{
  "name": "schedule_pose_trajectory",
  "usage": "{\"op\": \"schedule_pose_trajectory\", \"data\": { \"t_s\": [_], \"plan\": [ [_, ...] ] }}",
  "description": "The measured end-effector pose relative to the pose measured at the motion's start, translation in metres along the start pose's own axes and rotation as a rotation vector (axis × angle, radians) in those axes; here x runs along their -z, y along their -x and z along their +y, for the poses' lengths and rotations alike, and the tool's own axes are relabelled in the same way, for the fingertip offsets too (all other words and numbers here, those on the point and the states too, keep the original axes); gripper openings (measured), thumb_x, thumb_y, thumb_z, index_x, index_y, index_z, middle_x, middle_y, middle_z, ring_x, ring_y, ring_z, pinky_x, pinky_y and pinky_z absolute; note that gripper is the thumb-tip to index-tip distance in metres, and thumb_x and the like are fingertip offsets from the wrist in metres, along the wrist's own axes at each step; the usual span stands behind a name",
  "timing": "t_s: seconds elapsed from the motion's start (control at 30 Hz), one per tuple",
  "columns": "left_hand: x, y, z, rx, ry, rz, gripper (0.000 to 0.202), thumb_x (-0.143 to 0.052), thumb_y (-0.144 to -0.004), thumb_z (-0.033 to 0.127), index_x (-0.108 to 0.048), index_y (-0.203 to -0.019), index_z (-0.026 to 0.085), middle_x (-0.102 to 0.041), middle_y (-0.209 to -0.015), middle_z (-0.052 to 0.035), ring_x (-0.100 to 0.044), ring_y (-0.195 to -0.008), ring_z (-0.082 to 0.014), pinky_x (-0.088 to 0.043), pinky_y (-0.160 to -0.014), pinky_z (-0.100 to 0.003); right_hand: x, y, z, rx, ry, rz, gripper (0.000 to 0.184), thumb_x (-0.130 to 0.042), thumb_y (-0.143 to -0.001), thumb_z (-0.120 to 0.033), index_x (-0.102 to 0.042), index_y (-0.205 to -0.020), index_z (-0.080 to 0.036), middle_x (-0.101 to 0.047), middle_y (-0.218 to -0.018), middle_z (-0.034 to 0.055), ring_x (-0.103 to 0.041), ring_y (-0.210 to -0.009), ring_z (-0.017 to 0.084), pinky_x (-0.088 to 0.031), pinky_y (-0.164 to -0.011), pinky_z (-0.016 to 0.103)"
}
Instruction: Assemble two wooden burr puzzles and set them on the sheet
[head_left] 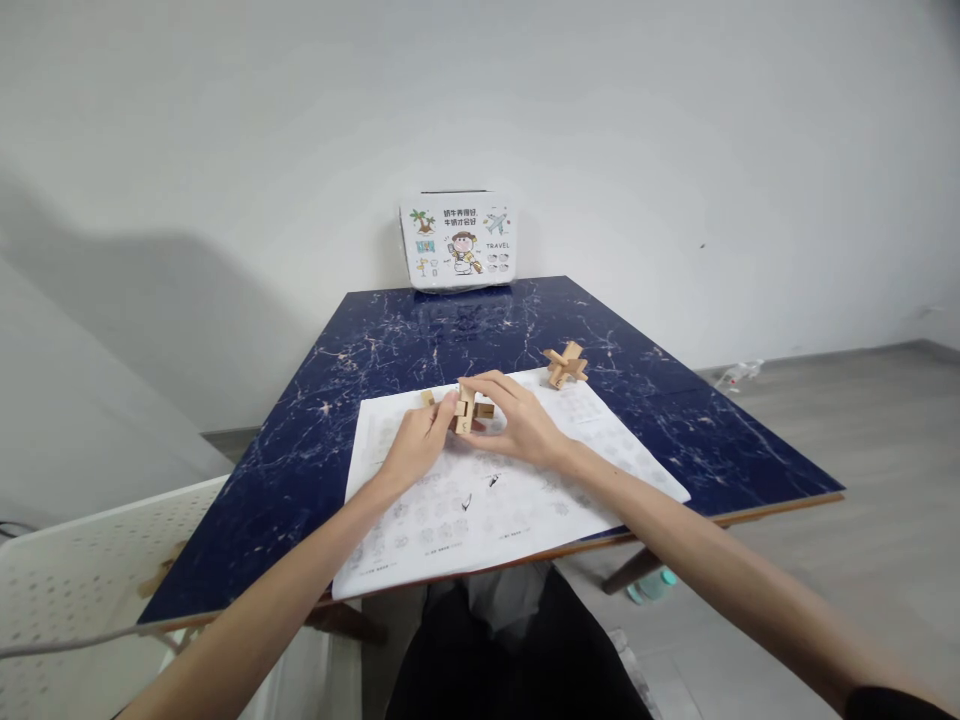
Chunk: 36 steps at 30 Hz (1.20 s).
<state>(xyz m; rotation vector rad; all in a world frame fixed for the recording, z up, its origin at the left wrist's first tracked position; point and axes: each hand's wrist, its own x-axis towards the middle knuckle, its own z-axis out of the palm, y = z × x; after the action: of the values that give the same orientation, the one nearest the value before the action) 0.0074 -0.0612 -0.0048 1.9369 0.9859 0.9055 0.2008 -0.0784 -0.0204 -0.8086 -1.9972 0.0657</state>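
At the centre of the frame, the left hand (417, 442) and right hand (525, 425) both gripped a notched wooden block (464, 410) above a printed sheet (517, 520), while a star-shaped wooden puzzle (566, 366) sat right of centre by the sheet's upper-right corner.

It looks like a home: marbled table (300, 440), perforated basket (82, 580), cartoon-printed box (461, 240).

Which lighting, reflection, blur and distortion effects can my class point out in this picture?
All in the head view: a soft shadow falls on the wall at left; the glossy tabletop faintly mirrors the white box; much of the paper's print is too faint to read; forearms loom large toward the lower corners, suggesting wide-angle distortion; the held wooden block appears small.
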Motion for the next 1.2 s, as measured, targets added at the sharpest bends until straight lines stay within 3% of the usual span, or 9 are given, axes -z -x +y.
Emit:
{"op": "schedule_pose_trajectory", "data": {
  "t_s": [0.3, 0.47, 0.57, 0.73, 0.87, 1.07, 1.2],
  "plan": [
    [-0.001, 0.001, 0.005, 0.019, 0.123, -0.073, 0.059, -0.040, -0.103, 0.059, -0.080, -0.088, 0.019, -0.081, -0.095, -0.0110, -0.076, -0.095, -0.0279, -0.057, -0.098, -0.043, -0.002, 0.001, 0.001, 0.004, -0.007, 0.026, 0.056, -0.074, -0.089, -0.038, -0.052, -0.140, -0.027, -0.065, -0.121, 0.0105, -0.065, -0.110, 0.027, -0.058, -0.094, 0.048],
    [0.000, -0.002, 0.004, 0.000, 0.190, -0.090, 0.042, -0.056, -0.097, 0.057, -0.073, -0.093, 0.019, -0.080, -0.096, -0.0103, -0.075, -0.088, -0.0263, -0.061, -0.084, -0.039, -0.001, -0.001, 0.001, -0.043, -0.041, 0.010, 0.063, -0.075, -0.090, -0.043, -0.048, -0.144, -0.027, -0.061, -0.129, 0.0125, -0.062, -0.117, 0.029, -0.055, -0.100, 0.049],
    [0.004, -0.006, 0.001, 0.012, 0.188, 0.002, 0.042, -0.051, -0.099, 0.057, -0.066, -0.097, 0.017, -0.079, -0.090, -0.0100, -0.074, -0.079, -0.0229, -0.059, -0.078, -0.036, -0.003, -0.001, 0.003, -0.103, -0.066, -0.015, 0.074, -0.075, -0.090, -0.050, -0.040, -0.150, -0.026, -0.057, -0.135, 0.0147, -0.062, -0.117, 0.029, -0.055, -0.100, 0.049],
    [0.012, -0.013, -0.010, -0.047, 0.300, 0.203, 0.035, -0.048, -0.102, 0.056, -0.048, -0.098, 0.021, -0.075, -0.084, -0.0055, -0.068, -0.067, -0.0167, -0.054, -0.070, -0.032, -0.012, 0.003, 0.010, -0.081, 0.013, -0.115, 0.049, -0.065, -0.098, -0.044, -0.049, -0.141, -0.027, -0.060, -0.133, 0.0137, -0.059, -0.125, 0.030, -0.052, -0.106, 0.054],
    [0.014, -0.016, -0.017, -0.085, 0.322, 0.305, 0.029, -0.046, -0.104, 0.050, -0.038, -0.096, 0.024, -0.072, -0.082, -0.0009, -0.063, -0.063, -0.0125, -0.052, -0.070, -0.030, -0.020, 0.006, 0.015, -0.034, 0.044, -0.183, 0.050, -0.065, -0.097, -0.041, -0.049, -0.142, -0.026, -0.058, -0.139, 0.0147, -0.057, -0.128, 0.031, -0.051, -0.107, 0.056],
    [0.021, -0.019, -0.027, -0.051, 0.259, 0.414, 0.029, -0.056, -0.099, 0.048, -0.052, -0.094, 0.020, -0.067, -0.084, -0.0014, -0.062, -0.066, -0.0122, -0.052, -0.067, -0.028, -0.020, 0.005, 0.014, 0.010, 0.034, -0.258, 0.049, -0.064, -0.097, -0.034, -0.049, -0.143, -0.024, -0.057, -0.143, 0.0160, -0.056, -0.132, 0.031, -0.051, -0.109, 0.056],
    [0.026, -0.020, -0.033, 0.007, 0.149, 0.505, 0.029, -0.063, -0.094, 0.048, -0.060, -0.091, 0.019, -0.069, -0.084, -0.0034, -0.069, -0.078, -0.0171, -0.055, -0.077, -0.031, -0.026, -0.008, 0.019, 0.007, 0.031, -0.298, 0.048, -0.066, -0.095, -0.031, -0.052, -0.139, -0.020, -0.059, -0.139, 0.0182, -0.060, -0.126, 0.031, -0.053, -0.104, 0.053]
  ]
}}
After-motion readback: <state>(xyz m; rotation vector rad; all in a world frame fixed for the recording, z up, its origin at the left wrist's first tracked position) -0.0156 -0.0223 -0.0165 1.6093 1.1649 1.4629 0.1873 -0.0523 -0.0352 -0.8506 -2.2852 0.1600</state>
